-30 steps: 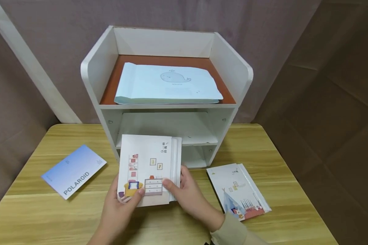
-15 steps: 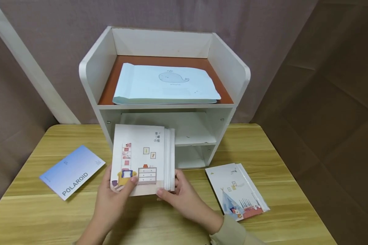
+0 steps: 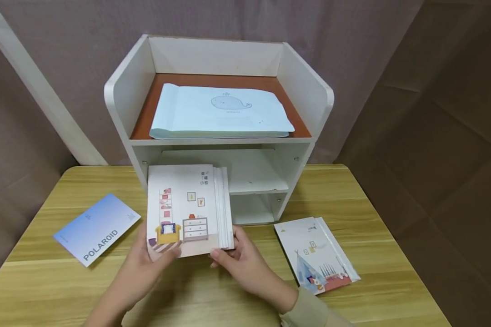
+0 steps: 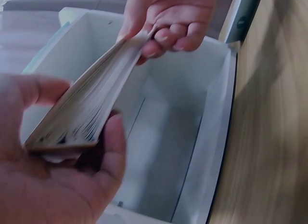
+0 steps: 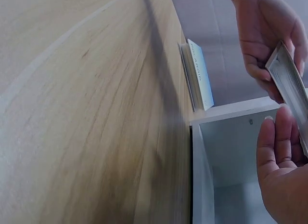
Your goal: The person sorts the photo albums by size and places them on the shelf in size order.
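Both hands hold a thick white album (image 3: 180, 209) with a sofa and a chest of drawers drawn on its cover. It is raised in front of the lower compartments of a white shelf unit (image 3: 296, 168). My left hand (image 3: 147, 268) grips its lower left corner, thumb over the front. At the lower right corner my right hand (image 3: 245, 263) pinches the spine side between thumb and fingers. Seen edge-on in the left wrist view, the album (image 4: 91, 96) shows a thick stack of pages, with fingers beneath it.
On the wooden table (image 3: 376, 254) lie a blue POLAROID album (image 3: 98, 229) at left and a white album with a tent drawing (image 3: 317, 256) at right. A pale album with a whale drawing (image 3: 225, 111) rests on the unit's brown top.
The held album has moved left and up in the head view, over the shelf's left front, and tilted slightly. Both hands have gone with it; the left thumb has slid lower on the cover.
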{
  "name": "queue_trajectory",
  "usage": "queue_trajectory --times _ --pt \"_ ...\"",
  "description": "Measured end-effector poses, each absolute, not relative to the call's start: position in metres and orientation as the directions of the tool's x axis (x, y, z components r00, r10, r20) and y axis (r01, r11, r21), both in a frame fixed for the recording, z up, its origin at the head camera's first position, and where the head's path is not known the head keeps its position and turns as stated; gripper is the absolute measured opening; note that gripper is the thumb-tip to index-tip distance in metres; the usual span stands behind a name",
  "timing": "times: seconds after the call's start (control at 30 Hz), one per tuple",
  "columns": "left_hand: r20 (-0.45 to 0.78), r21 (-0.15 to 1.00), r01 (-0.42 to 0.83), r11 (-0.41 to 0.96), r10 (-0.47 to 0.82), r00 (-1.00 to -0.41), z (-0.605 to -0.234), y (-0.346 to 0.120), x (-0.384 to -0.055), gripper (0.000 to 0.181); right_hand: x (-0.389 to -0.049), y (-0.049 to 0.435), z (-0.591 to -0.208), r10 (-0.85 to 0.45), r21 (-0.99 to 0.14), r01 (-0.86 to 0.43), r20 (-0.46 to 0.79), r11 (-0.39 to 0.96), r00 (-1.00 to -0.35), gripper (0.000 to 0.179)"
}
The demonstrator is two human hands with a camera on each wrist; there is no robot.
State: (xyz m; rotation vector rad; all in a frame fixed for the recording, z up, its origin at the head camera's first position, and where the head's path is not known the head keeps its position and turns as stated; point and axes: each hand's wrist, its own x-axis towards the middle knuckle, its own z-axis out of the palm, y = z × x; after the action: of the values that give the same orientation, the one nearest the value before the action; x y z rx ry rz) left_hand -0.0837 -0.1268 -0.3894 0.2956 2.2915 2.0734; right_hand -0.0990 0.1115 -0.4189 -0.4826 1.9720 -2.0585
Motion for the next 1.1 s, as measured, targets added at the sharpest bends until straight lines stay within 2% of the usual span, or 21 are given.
queue_trajectory --times 0.2,0.4,0.7,1.1 --pt "0.079 0.991 0.104 0.089 0.248 -0.966 -0.390 -0.132 -0.081 0.075 -0.100 0.113 -0.416 -0.399 -0.998 -0.037 0.058 -0.058 -0.915 0.052" --pt "0.070 0.988 0.085 0.127 0.119 -0.990 -0.388 -0.128 -0.080 0.067 -0.104 0.113 -0.406 -0.401 -0.995 -0.047 0.077 -0.084 -0.913 0.050" --pt "0.059 0.998 0.057 0.033 -0.045 -0.997 -0.381 -0.119 -0.085 0.049 -0.112 0.106 -0.392 -0.380 -0.993 -0.045 0.082 -0.106 -0.921 0.043" --pt "0.071 0.997 0.071 -0.002 -0.046 -0.996 -0.375 -0.118 -0.100 0.046 -0.125 0.100 -0.376 -0.347 -0.997 -0.050 0.069 -0.061 -0.935 0.043"
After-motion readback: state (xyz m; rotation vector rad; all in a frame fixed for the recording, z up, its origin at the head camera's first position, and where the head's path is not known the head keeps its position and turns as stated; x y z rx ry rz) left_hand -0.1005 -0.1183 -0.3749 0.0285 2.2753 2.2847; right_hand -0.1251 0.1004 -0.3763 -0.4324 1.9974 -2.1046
